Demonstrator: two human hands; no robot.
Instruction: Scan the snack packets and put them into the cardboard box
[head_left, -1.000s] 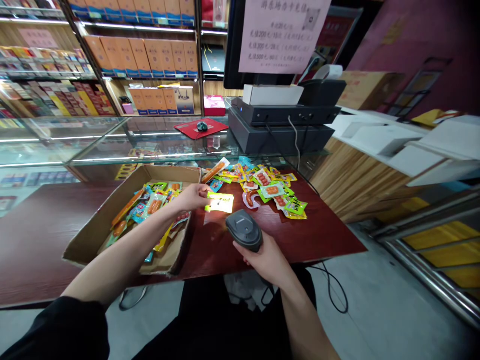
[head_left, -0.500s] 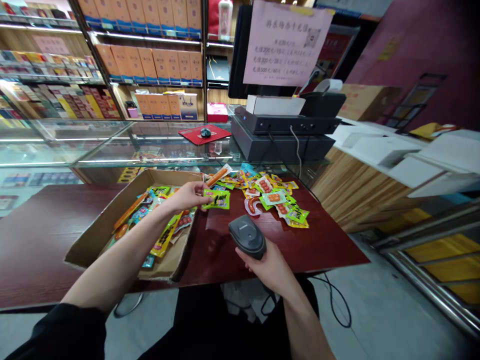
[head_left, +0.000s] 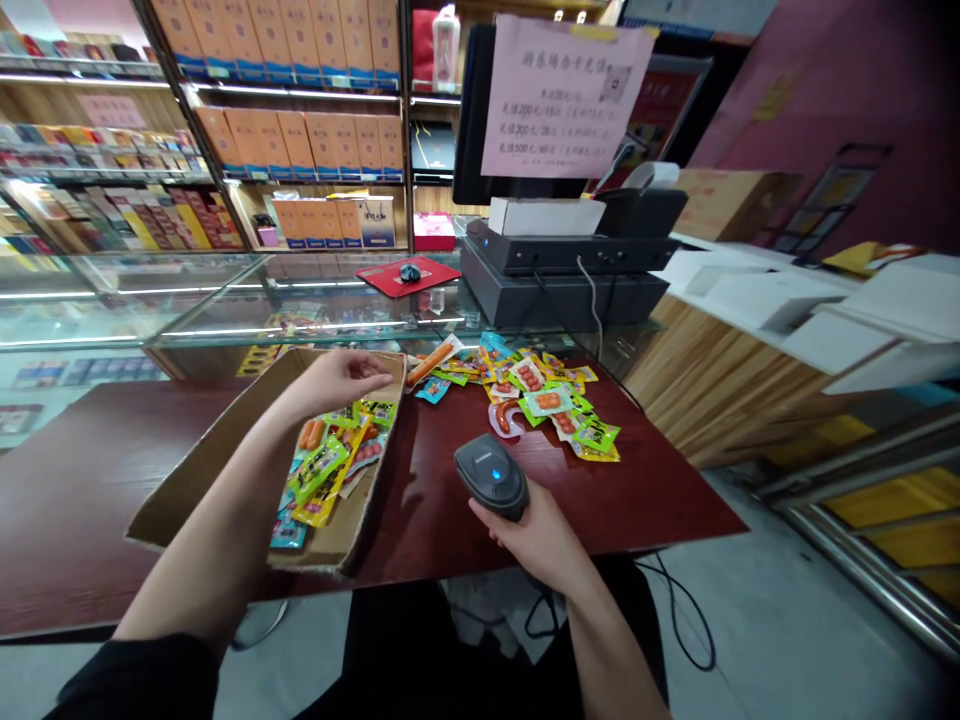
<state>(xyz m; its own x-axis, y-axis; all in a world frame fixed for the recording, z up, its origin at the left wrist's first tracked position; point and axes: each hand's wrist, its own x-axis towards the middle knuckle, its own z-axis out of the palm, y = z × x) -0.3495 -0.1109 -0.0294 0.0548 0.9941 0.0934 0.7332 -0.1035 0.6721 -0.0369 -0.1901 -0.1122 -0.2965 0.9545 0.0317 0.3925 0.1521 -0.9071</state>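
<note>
My left hand (head_left: 346, 381) is over the back part of the cardboard box (head_left: 180, 470), its fingers loosely spread with nothing between them. Below it, several snack packets (head_left: 322, 470) in green, yellow and blue lie in the box. My right hand (head_left: 536, 525) is wrapped round a dark barcode scanner (head_left: 491, 475), whose top shows a blue light. Beyond the scanner, a pile of colourful sausage packets (head_left: 551, 400) lies on the dark red table (head_left: 442, 520).
Behind the table, a glass counter (head_left: 322, 290) carries a mouse (head_left: 409, 272) on a red mat. A cash drawer (head_left: 562, 290) with a monitor and pink sign stands back right. A cable hangs by the table's right edge.
My left hand has moved left from the table to above the box and no longer holds the green packet. A blue light now shows on the scanner.
</note>
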